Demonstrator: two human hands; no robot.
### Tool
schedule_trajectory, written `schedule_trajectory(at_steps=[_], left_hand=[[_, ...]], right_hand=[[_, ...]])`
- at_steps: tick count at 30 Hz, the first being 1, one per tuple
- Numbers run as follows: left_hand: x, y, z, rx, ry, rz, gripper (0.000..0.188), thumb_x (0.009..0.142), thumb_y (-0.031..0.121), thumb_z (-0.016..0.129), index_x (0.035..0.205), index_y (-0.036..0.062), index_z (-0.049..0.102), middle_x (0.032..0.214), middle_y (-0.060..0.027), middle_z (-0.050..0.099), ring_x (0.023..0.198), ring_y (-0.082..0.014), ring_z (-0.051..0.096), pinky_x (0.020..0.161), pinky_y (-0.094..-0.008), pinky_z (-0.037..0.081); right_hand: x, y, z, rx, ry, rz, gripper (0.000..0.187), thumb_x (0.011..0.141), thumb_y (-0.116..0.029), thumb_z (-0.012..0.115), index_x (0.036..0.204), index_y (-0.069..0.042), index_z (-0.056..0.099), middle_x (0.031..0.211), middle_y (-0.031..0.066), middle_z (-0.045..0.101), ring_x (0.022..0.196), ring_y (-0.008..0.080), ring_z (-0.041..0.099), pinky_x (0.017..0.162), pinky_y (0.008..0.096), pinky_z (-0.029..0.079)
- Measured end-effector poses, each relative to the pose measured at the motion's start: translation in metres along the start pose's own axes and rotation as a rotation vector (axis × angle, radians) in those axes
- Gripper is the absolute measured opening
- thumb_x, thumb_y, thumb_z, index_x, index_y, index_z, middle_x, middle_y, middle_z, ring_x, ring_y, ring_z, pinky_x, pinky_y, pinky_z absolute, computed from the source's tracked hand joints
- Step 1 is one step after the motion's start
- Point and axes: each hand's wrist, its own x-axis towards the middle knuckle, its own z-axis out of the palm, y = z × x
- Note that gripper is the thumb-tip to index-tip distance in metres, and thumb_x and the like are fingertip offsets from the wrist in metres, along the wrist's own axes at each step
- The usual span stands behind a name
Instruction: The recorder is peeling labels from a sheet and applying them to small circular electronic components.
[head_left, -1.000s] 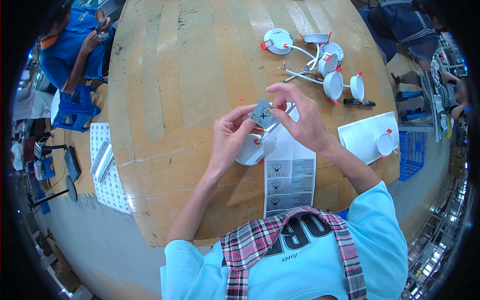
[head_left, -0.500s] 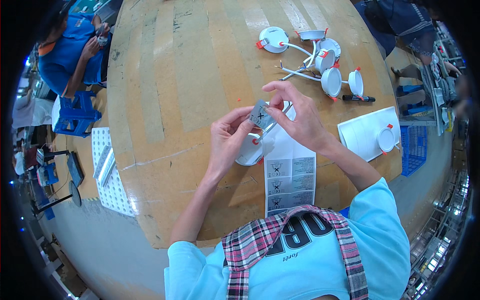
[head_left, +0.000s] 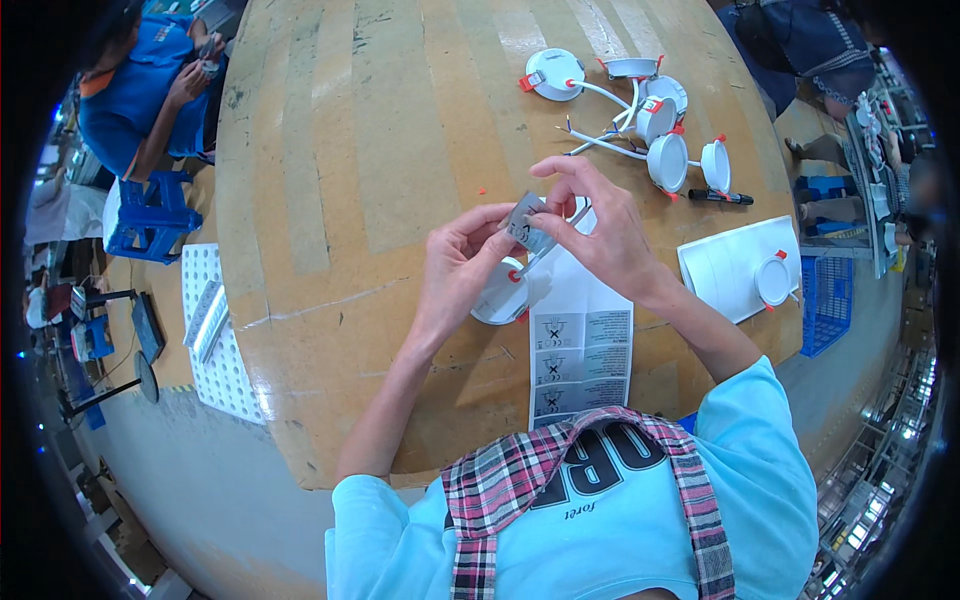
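Observation:
A small grey label point(head_left: 527, 223) is pinched between my left hand point(head_left: 462, 262) and my right hand point(head_left: 612, 238). It sits at the grey-white cable of a round downlight point(head_left: 497, 294); whether it is stuck to the cable I cannot tell. The downlight rests on the table under my left fingers, back up, with a red cable entry and a red clip at its edge. My right thumb and fingertips press the label's far side, close to the cable's end. Beneath the cable lies a long label sheet point(head_left: 580, 335) with several printed grey labels, running toward me.
Several white downlights point(head_left: 667, 162) with red clips and loose cables lie at the far right, beside a black marker point(head_left: 721, 198). One downlight point(head_left: 773, 279) sits on white sheets point(head_left: 712, 262) at the right. A co-worker point(head_left: 150, 90) stands beyond the left table edge, near a blue stool point(head_left: 155, 220).
The label has tilted a little between my fingers, and the view has shifted slightly. Both hands keep their pinch on it.

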Motion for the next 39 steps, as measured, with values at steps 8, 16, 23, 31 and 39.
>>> schedule_trajectory(at_steps=[8,16,23,31,39], left_hand=[[0.005,-0.001,-0.01,-0.054,-0.082,-0.046,0.034,0.089,0.015,0.062,0.117,-0.0036,0.059,0.098,-0.011,0.068,0.086,-0.016,0.067,0.079,-0.028,0.053],[0.005,-0.006,-0.015,-0.225,-0.121,-0.084,0.04,0.089,0.015,0.054,0.121,-0.0088,0.053,0.105,-0.0142,0.065,0.093,-0.0188,0.065,0.086,-0.0301,0.052],[0.002,-0.001,-0.004,-0.15,-0.052,-0.072,0.033,0.089,0.016,0.06,0.115,-0.0038,0.061,0.093,-0.0087,0.068,0.083,-0.0114,0.065,0.075,-0.0241,0.051],[-0.001,-0.004,0.004,-0.007,0.148,0.017,0.022,0.092,0.015,0.061,0.103,-0.0033,0.067,0.086,-0.0072,0.069,0.075,-0.0107,0.065,0.067,-0.0236,0.053],[-0.002,-0.001,0.004,-0.016,0.186,0.077,0.021,0.092,0.015,0.061,0.103,-0.0026,0.066,0.084,-0.0068,0.069,0.074,-0.0111,0.066,0.068,-0.0239,0.053]], right_hand=[[0.001,-0.004,0.005,-0.091,0.057,0.024,0.042,0.076,-0.014,0.075,0.112,-0.007,0.054,0.069,0.004,0.056,0.062,0.0156,0.053,0.057,0.0301,0.044],[0.0,-0.002,0.007,-0.095,0.082,0.049,0.04,0.078,-0.014,0.074,0.112,-0.007,0.054,0.068,0.0036,0.056,0.06,0.0148,0.052,0.056,0.0291,0.043],[0.0,-0.003,0.008,-0.027,0.08,0.043,0.036,0.08,-0.007,0.07,0.112,-0.006,0.053,0.07,0.0053,0.056,0.062,0.0151,0.053,0.057,0.0293,0.044],[0.001,-0.008,0.008,0.014,0.067,0.037,0.034,0.081,-0.004,0.068,0.112,-0.004,0.053,0.073,0.0062,0.055,0.064,0.0155,0.054,0.06,0.0298,0.045],[0.003,-0.007,0.007,-0.071,0.086,-0.162,0.033,0.081,-0.001,0.065,0.111,-0.004,0.054,0.076,0.007,0.053,0.069,0.0198,0.052,0.063,0.0325,0.045]])
